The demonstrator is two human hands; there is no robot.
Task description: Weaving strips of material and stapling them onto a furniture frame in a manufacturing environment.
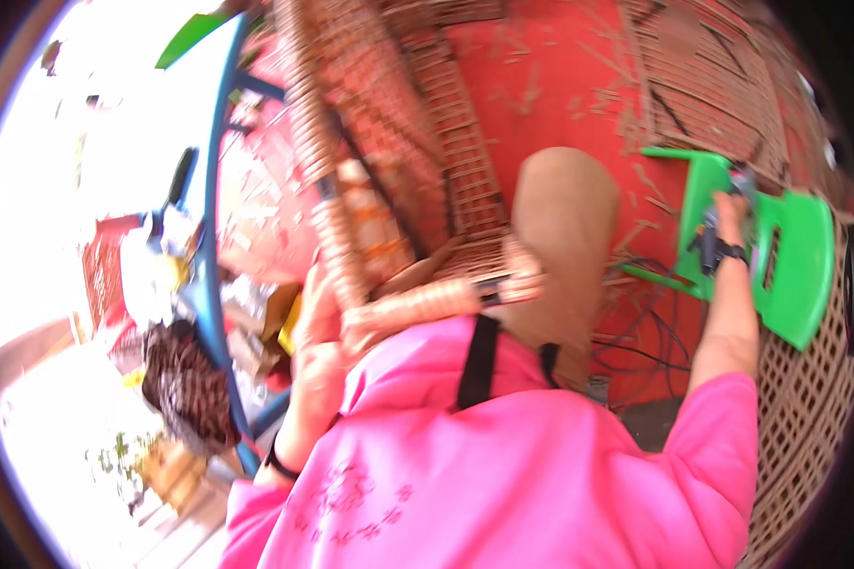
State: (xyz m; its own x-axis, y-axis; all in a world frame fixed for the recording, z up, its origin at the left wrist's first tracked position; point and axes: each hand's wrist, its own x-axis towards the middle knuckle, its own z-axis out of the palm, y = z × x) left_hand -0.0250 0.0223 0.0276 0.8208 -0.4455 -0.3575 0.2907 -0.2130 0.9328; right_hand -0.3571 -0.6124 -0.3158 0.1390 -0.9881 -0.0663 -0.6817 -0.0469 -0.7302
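A woven wicker furniture frame [417,308] leans upright against my lap, its wrapped corner toward me. My left hand [318,322] grips that corner from the outer left side, with the fingers stretched along the wrapped edge. Off to the right, my right hand [729,213] is closed round a grey and black hand tool [709,242], whose exact kind is blurred. The tool is over a green plastic stool [795,270]. Orange-and-white material [370,213] shows inside the wicker frame.
Dark cables [650,332] trail on the red floor [550,85] among scattered cane scraps. Slatted wicker panels [707,71] lie at the far right. A blue metal frame [216,218] stands at the left beside a dark brown bundle [188,384] and mixed clutter.
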